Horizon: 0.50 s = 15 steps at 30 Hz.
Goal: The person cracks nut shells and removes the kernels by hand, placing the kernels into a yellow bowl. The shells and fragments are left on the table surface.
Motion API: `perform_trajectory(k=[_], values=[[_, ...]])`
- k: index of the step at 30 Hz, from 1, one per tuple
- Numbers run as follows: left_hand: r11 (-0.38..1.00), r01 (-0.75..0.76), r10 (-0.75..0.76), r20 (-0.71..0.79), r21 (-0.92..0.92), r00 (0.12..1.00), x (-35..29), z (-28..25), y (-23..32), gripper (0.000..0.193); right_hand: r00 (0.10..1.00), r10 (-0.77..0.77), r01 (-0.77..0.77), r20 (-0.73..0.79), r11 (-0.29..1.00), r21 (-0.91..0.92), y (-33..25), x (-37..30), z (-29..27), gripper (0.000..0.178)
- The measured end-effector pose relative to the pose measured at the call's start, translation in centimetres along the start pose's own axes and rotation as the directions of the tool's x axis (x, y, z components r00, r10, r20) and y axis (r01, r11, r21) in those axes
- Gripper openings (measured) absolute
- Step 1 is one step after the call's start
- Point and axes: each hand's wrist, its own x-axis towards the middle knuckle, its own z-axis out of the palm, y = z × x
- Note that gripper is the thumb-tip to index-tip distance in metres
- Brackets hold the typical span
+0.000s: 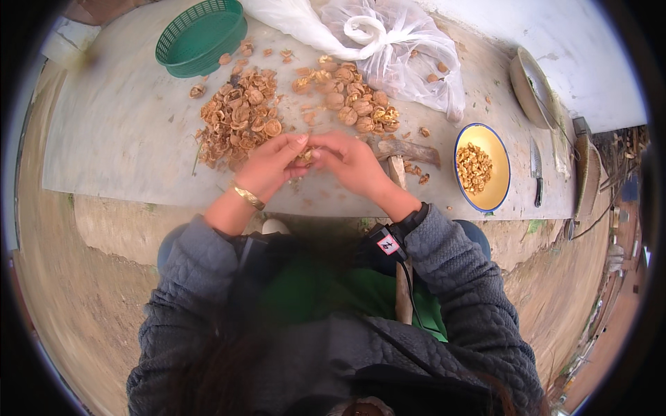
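My left hand point(269, 166) and my right hand point(352, 165) meet over the near part of the table, fingers closed around a cracked walnut point(305, 157). The fingers cover most of it. Just beyond the left hand spreads a heap of broken walnut shells point(243, 114). Past the right hand lies a pile of walnuts point(361, 107), some whole and some cracked with pale kernel showing. A wooden hammer point(415, 150) rests beside my right wrist, its handle running over the table edge toward my lap. To the right, a yellow bowl point(501, 177) with a blue rim contains walnut kernels point(474, 168).
A green plastic basket point(191, 45) sits at the far left. A translucent plastic bag point(416, 76) with a few walnuts lies at the back. On the right are a knife point(538, 182) with a black handle and a round shallow pan point(531, 90) against the white wall.
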Motion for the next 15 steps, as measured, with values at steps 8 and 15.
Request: perform_trajectory(k=[8, 15], values=[[0.954, 0.011, -0.042, -0.096, -0.301, 0.995, -0.5, -0.8, 1.1, 0.021, 0.987, 0.056, -0.047, -0.148, 0.997, 0.061, -1.2, 0.0, -0.4, 0.018], [0.983, 0.012, -0.011, 0.010, -0.181, 1.000, -0.8, 0.1, 0.7, 0.021, 0.982, -0.167, 0.166, -0.083, 0.986, -0.022, -0.1, -0.4, 0.0, 0.020]])
